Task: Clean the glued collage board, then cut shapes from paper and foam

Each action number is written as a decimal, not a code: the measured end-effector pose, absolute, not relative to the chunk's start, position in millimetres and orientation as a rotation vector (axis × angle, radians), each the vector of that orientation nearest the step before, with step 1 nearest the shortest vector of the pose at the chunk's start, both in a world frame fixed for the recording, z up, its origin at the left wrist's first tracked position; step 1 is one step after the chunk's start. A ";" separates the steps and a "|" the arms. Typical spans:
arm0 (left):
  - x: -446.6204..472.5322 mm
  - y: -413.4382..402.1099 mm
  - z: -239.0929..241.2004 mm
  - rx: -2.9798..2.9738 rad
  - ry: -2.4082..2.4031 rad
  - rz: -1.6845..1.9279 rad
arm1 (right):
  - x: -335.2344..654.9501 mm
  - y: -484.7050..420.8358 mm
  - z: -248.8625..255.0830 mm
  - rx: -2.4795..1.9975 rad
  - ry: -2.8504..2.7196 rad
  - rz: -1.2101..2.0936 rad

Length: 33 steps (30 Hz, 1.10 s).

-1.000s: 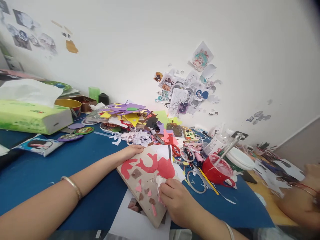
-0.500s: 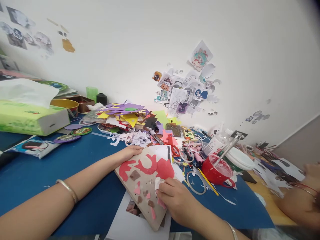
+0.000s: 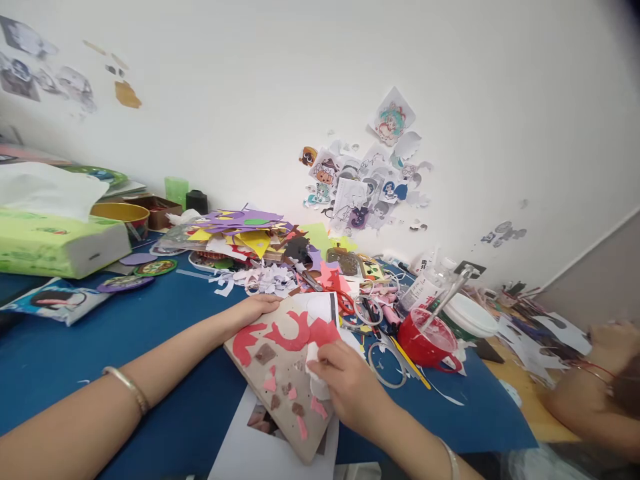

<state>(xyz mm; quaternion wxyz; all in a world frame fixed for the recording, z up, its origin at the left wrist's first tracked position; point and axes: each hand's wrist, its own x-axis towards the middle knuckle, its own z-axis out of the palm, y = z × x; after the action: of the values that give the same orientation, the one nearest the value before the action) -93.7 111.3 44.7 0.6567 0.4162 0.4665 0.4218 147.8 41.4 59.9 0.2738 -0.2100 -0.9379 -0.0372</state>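
A tan cardboard board (image 3: 285,400) lies on the blue table (image 3: 75,347), covered with red, pink and brown paper shapes (image 3: 293,332). My left hand (image 3: 257,308) rests on the board's far left edge, fingers curled over it, and holds it steady. My right hand (image 3: 345,387) is closed on a crumpled white tissue (image 3: 314,360) and presses it onto the board beside the red shape. Both wrists wear thin bracelets.
A red cup (image 3: 430,340) with a stick in it, tape rings (image 3: 385,363), scissors and a heap of coloured paper scraps (image 3: 250,233) lie behind the board. A green tissue box (image 3: 50,243) stands at the left. Another person's hand (image 3: 607,343) is at the right.
My right hand has slid up the board with the tissue, from the pink scraps toward the red shape. The view has shifted slightly; my left hand stays put.
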 end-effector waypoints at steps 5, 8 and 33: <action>-90.6 111.2 47.7 0.923 1.060 0.963 | 140.4 41.3 49.1 -0.633 -2.703 -0.203; -90.7 112.5 46.4 0.912 1.061 0.962 | 137.7 41.8 55.5 -0.585 -2.793 -0.249; -92.9 113.0 45.1 0.932 1.042 0.950 | 137.2 45.4 73.9 -0.984 -2.077 0.526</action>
<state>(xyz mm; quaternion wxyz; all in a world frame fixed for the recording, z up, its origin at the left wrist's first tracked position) -92.9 113.0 45.1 0.6636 0.4122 0.4613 0.4206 137.2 45.4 73.9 0.3819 -0.3855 -0.8143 0.2061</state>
